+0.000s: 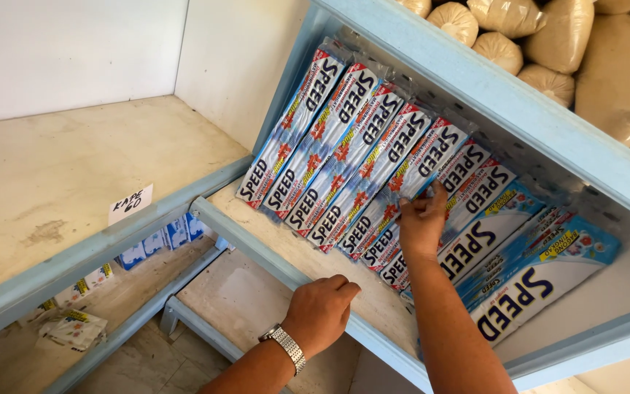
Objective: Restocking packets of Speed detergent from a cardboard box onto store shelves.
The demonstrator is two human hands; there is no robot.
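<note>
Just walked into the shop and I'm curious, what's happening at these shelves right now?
A person is handling a row of long red, white and blue packets standing side by side on a light blue shelf. The right hand touches the packets near the middle of the row. The left hand, with a metal watch on its wrist, rests on the shelf's front edge. Tan sacks lie on the shelf above.

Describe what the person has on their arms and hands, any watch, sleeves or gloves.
Both forearms are bare, with no sleeves showing and no gloves. The left hand has a silver metal wristwatch with a linked band at the wrist. The right hand shows no watch or bracelet, and no rings are visible on either hand.
</note>
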